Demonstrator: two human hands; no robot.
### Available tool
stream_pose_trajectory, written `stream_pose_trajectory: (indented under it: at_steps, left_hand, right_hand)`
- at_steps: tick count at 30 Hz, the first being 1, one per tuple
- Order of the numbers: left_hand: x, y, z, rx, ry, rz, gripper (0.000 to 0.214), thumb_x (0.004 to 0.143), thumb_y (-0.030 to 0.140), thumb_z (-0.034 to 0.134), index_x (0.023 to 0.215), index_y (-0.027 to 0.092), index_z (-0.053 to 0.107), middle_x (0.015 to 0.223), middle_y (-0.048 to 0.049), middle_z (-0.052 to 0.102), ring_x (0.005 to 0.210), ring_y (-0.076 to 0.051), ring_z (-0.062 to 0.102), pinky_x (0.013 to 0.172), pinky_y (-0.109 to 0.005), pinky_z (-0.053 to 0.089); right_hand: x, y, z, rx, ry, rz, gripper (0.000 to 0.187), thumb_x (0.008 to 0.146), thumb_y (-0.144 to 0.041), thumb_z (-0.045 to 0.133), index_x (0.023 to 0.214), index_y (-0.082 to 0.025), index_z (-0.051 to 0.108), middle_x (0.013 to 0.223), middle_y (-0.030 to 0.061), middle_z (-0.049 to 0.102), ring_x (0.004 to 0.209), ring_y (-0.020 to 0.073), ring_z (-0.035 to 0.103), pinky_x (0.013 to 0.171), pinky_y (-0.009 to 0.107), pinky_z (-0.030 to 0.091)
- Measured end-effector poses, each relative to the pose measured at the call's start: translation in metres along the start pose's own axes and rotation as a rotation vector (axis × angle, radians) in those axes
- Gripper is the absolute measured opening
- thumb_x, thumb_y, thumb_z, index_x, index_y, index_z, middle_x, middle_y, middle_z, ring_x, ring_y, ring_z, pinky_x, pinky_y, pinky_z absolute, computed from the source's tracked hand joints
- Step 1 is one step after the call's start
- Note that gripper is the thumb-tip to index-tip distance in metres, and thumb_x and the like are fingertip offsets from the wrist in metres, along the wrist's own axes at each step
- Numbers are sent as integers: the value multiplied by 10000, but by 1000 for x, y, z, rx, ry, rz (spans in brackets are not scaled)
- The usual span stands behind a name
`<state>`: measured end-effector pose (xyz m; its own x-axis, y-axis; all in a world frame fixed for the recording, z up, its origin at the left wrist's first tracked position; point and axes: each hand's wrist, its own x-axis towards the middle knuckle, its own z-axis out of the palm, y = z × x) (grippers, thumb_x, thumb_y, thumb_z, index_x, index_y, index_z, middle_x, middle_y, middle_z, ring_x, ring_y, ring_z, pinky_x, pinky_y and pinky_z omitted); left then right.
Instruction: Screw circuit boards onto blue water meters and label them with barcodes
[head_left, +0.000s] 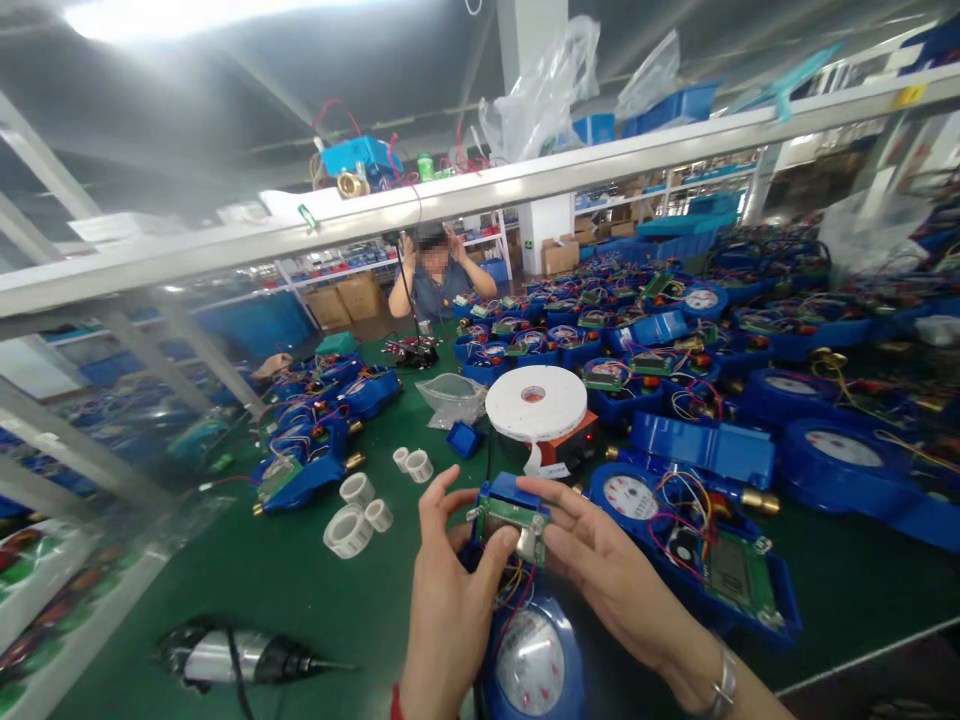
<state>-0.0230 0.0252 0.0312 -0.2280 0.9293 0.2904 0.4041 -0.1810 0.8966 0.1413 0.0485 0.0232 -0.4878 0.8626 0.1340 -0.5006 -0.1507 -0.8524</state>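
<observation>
Between both hands is a green circuit board [499, 516] with a blue plastic piece [506, 488] behind it. My left hand [454, 590] grips the board's left side, its thumb pressed on the near face. My right hand [600, 550] holds the right side by a whitish part, index finger along the top. Thin coloured wires run down from the board to a blue water meter [531, 660] with a round white dial, lying just below the hands. Another opened blue meter [630, 497] with wires and a display board lies right of my right hand.
An electric screwdriver [240, 656] lies at front left. Several label rolls [349, 530] sit left of my hands. A large white label roll [536, 400] stands ahead. Many blue meters [675, 330] crowd the right side. A metal shelf [450, 195] crosses overhead; a person [439, 280] sits opposite.
</observation>
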Motion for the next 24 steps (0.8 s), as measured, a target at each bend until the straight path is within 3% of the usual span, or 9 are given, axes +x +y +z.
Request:
stream_pose_trajectory:
  at_steps: [3,6,10,17,20,24]
  left_hand:
    - [-2,-2,-2,417,50,400,350,899,204,566,1224,332,561,1432,-72,406,1299,-270,459,1036,-499,428]
    - [1,0,-7,591,-44,534,312,921,161,514,1142,351,624,1502,-31,304,1370,-266,356,1074,-511,391]
    - [7,5,-12,598,-166,505,311,925,201,520,1189,356,574,1514,-35,270,1369,-257,354,1060,-498,417]
    - [9,15,-10,527,-329,359,231,875,233,555,1095,303,553,1512,-56,269,1393,-260,323,1083,-501,380]
    - [8,20,-5,450,-328,296,210,801,203,608,995,266,555,1486,-84,326,1379,-275,358,1061,-490,402]
    - [7,22,5,345,-232,252,171,735,131,602,857,242,559,1384,-103,449,1313,-290,449,987,-466,458]
  right_hand:
    - [2,3,-3,42,90,34,360,936,-390,609,1263,-241,587,1188,74,665,1083,217,616,986,403,430]
    - [5,2,-3,52,132,40,349,916,-412,630,1218,-237,633,1147,62,676,1056,213,620,963,387,450]
    - [8,-1,-1,52,158,46,373,881,-445,667,1186,-231,658,1103,58,689,1037,217,630,952,378,464]
    - [4,1,0,28,151,61,378,896,-410,661,1211,-203,638,1113,71,692,1011,209,644,910,358,484]
    - [3,2,1,21,154,66,353,908,-385,652,1207,-199,636,1127,75,690,1036,210,638,914,347,478]
    - [4,5,1,18,166,60,375,902,-412,651,1211,-201,626,1111,80,694,1040,233,638,949,388,457]
